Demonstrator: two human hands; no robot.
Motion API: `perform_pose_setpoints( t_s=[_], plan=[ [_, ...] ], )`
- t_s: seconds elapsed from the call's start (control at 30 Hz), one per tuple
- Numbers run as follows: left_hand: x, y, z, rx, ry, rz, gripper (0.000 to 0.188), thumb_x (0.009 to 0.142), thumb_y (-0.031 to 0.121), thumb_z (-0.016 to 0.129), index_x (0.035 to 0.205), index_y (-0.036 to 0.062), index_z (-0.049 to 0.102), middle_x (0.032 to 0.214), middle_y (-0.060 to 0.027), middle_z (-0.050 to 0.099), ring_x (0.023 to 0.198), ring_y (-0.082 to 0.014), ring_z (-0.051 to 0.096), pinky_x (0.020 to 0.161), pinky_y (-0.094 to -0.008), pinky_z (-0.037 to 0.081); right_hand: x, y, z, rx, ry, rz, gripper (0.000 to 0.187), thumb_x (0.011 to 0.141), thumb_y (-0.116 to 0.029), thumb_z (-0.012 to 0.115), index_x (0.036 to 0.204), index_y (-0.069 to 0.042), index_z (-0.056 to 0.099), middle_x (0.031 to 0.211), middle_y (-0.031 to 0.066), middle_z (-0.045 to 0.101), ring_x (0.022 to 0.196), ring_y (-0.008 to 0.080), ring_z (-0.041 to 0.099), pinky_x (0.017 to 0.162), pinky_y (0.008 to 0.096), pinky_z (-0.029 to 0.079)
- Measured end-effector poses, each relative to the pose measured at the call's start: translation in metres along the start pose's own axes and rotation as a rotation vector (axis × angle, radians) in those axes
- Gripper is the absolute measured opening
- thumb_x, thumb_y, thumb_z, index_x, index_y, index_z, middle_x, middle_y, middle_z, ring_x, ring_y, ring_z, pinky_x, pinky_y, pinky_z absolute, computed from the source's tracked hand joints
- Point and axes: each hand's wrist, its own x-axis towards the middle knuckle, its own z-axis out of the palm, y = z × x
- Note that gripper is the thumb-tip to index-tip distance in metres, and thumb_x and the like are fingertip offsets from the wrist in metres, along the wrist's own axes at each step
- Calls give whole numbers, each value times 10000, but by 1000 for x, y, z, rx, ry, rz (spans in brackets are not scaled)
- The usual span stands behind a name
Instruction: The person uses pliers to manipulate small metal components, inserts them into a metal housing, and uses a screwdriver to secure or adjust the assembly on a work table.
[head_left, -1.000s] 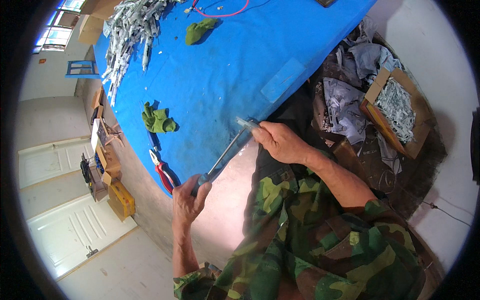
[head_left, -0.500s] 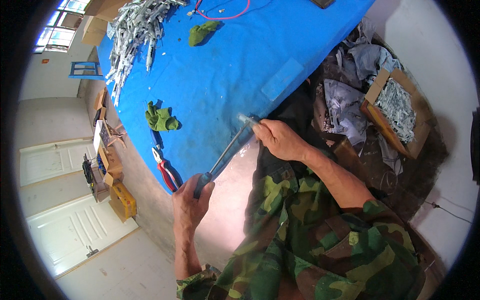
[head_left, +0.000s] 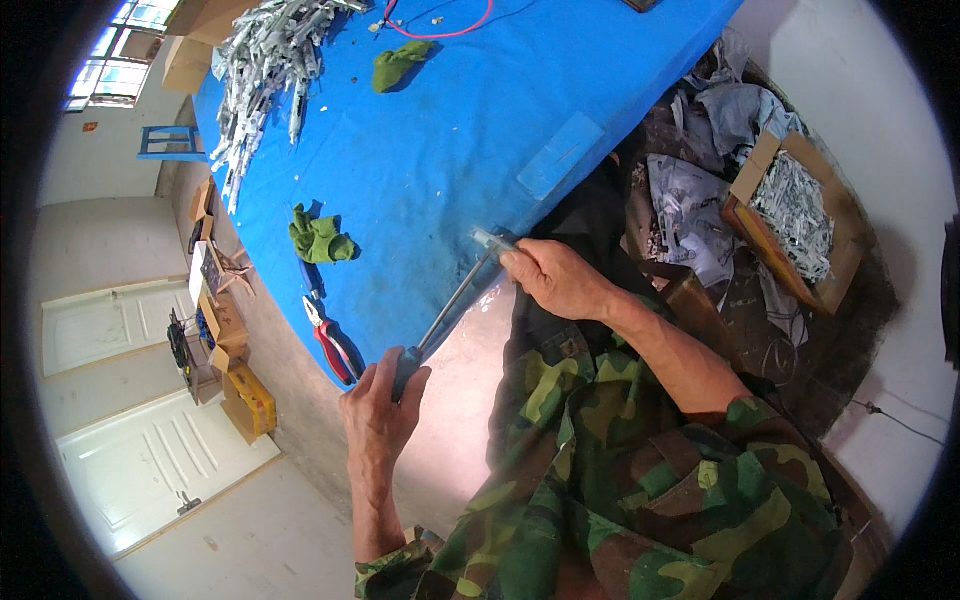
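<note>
My left hand [head_left: 380, 408], at the table's near edge, is closed around the blue handle of a screwdriver [head_left: 452, 310]. Its long metal shaft slants up and to the right. At the far end of the shaft, my right hand [head_left: 565, 280] pinches a small pale, partly see-through piece [head_left: 489, 239] between thumb and fingers. The shaft's tip meets this piece; exactly how they touch is too small to tell. Red-handled pliers [head_left: 335, 345] lie just beyond my left hand. A blue tool [head_left: 313, 277] lies past them, partly beneath a crumpled green glove [head_left: 322, 236].
The blue-covered table [head_left: 420, 160] carries a heap of grey-white strip-like parts [head_left: 265, 85], another green glove [head_left: 398, 66] and a pink-red cable [head_left: 450, 34]. To the right, a cardboard box [head_left: 795, 225] of similar parts stands beside pale sacks [head_left: 690, 215].
Both hands keep their grip on the screwdriver and the pale piece. They have shifted very slightly to the left; the view has also moved a little.
</note>
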Motion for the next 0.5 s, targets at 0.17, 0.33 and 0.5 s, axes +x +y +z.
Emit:
perform_pose_setpoints(
  t_s=[0.17, 0.33, 0.5],
  plan=[
    [2, -5, 0, 109, 6, 62, 325, 910, 208, 824, 1185, 97, 692, 839, -107, 716, 663, -260, 714, 579, -398, 574, 3, 0, -5, -31, -46, 1, 417, 1087, -308, 539, 876, 45, 603, 711, 203, 574, 641, 269, 541, 643, 444, 465],
    [4, -1, -7, 216, 3, 128, 331, 905, 206, 830, 1164, 84, 664, 841, -84, 695, 662, -252, 704, 577, -387, 580, 3, -1, -2, -84, -8, -30, 394, 1075, -293, 558, 878, 47, 596, 736, 271, 615, 664, 405, 628, 636, 491, 480],
    [2, 12, -14, 324, 40, 191, 350, 897, 204, 836, 1161, 67, 651, 825, -70, 658, 672, -230, 684, 566, -371, 567, 2, 5, 2, -187, 57, -84, 319, 1060, -233, 587, 899, 41, 555, 755, 312, 600, 710, 506, 626, 613, 500, 473]
  ],
)
